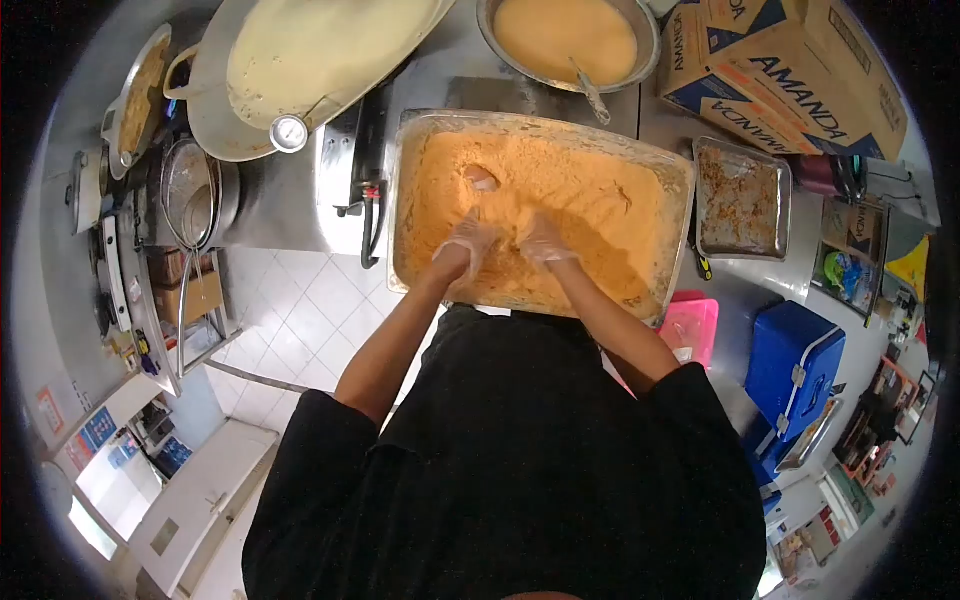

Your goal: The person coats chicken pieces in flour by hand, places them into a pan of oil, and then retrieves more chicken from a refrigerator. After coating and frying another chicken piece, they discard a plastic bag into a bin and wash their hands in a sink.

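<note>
A large clear rectangular tub [675, 200] holds a bed of orange seasoned flour [590, 160]. My left hand [468, 247], in a thin clear plastic glove, reaches down into the flour at the tub's near left. Beside it, a short gap to the right, my right hand [543, 242] is gloved the same way and also presses into the flour. Flour covers the fingers of both hands, so their grip is hidden. Just beyond my left hand, a pale pinkish piece that looks like raw meat [481, 178] lies partly sunk in the flour.
Behind the tub stands a steel bowl of orange liquid [565, 40] with a utensil in it. A large pot of pale oil [320, 60] with a dial thermometer [289, 133] is at left. A crumb-covered metal tray [742, 200] and a cardboard box [790, 80] are at right.
</note>
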{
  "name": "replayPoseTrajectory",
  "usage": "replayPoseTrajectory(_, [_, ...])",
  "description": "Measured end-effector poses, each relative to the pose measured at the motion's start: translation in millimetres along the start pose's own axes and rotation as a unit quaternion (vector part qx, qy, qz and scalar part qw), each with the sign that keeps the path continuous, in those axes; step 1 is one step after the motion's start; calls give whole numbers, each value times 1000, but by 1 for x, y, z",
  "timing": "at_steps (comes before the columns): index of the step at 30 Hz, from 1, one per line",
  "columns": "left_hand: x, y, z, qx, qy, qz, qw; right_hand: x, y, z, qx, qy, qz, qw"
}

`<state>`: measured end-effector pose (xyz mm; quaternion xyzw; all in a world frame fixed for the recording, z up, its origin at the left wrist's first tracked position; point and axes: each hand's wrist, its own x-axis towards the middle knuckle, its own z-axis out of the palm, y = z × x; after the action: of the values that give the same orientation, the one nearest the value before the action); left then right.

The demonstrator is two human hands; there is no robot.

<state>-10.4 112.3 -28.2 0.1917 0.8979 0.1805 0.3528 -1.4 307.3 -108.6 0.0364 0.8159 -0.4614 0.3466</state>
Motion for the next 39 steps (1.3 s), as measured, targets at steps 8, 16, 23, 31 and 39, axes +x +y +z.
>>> replayPoseTrajectory(8, [-39,-34,-17,-175,257,-61,948,3,-96,-17,-293,187,-292,891])
replayPoseTrajectory(16, [-84,-26,-26,-223,197,-226,927,27,-143,-37,-105,-71,44,991])
replayPoseTrajectory(23, [-100,-20,-20,-244,228,-160,929,-14,-117,-73,-153,71,-112,979])
replayPoseTrajectory(31, [-98,-12,-14,-71,251,-124,957,16,-71,13,-251,40,-191,948])
replayPoseTrajectory(39, [-109,-6,-13,-8,235,-68,969,-10,-89,-61,-119,23,-35,992])
